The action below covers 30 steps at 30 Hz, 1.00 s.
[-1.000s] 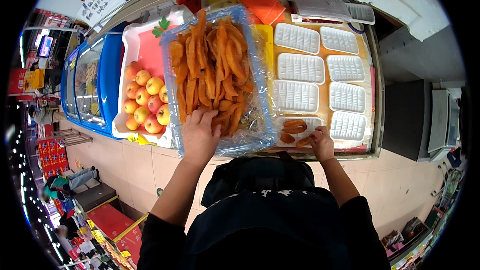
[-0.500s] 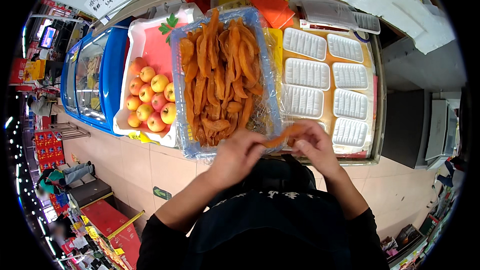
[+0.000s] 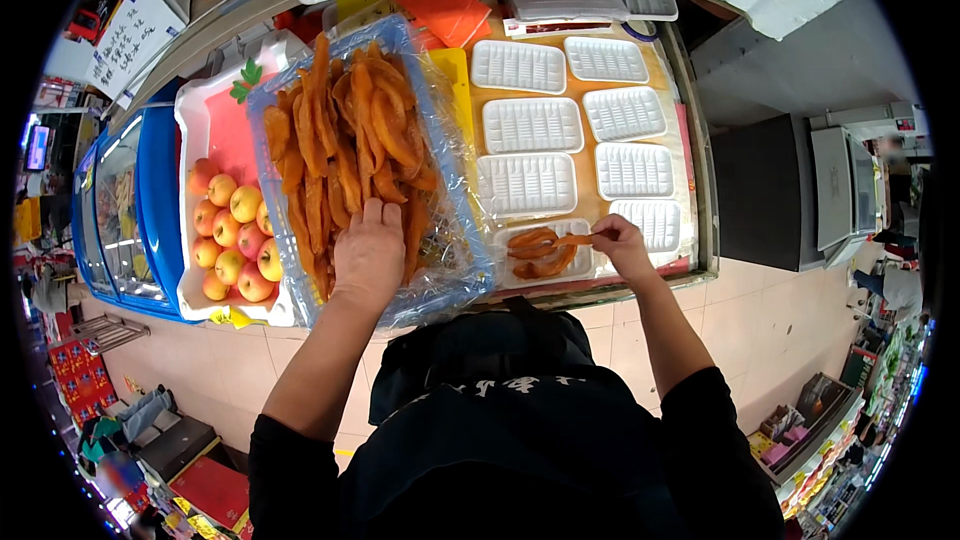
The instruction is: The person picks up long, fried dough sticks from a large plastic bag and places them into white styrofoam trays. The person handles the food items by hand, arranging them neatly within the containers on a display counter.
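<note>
A clear plastic bag [image 3: 455, 190] full of long orange dried fruit strips [image 3: 345, 140] lies on the counter in front of me. My left hand [image 3: 367, 250] reaches into it, fingers down among the strips. To the right, a white foam tray [image 3: 500, 265] at the counter's near edge holds a few strips. My right hand [image 3: 620, 243] pinches one orange strip [image 3: 572, 239] over that tray.
Several bare white foam trays [image 3: 545, 125] lie in rows on the orange counter top [image 3: 574, 162]. A white tub with peaches [image 3: 232, 240] stands on the left, beside a blue chest freezer [image 3: 155, 190]. A folded orange cloth [image 3: 443, 2] lies at the back. Tiled floor below.
My left hand went from meeting the right hand back into the bag of strips. My right hand carried a strip over to the near tray.
</note>
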Each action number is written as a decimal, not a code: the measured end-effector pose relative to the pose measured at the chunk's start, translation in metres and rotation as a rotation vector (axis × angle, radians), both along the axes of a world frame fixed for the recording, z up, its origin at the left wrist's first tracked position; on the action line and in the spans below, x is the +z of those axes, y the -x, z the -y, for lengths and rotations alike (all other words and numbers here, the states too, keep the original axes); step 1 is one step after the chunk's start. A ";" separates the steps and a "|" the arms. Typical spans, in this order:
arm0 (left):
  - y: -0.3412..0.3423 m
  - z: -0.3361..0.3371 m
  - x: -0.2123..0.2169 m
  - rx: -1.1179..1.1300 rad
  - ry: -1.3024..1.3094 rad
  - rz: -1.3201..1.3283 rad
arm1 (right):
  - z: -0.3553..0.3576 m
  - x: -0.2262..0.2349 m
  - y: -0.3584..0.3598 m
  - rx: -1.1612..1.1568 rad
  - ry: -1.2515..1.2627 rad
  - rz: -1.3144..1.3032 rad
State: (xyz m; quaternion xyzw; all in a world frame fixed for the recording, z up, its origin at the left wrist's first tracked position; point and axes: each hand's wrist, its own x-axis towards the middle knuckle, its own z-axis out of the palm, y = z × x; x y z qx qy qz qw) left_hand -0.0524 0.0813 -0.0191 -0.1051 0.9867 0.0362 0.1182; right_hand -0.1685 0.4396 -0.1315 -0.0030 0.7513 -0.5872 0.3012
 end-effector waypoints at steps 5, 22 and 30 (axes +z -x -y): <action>0.007 0.000 0.005 -0.046 0.076 0.050 | 0.035 -0.005 -0.010 0.149 -0.202 -0.296; 0.002 0.000 0.002 -0.068 0.050 -0.066 | 0.038 -0.021 -0.010 0.444 -0.496 -0.944; -0.027 0.019 0.001 0.252 -0.370 -0.320 | 0.035 -0.019 -0.011 0.498 -0.465 -0.986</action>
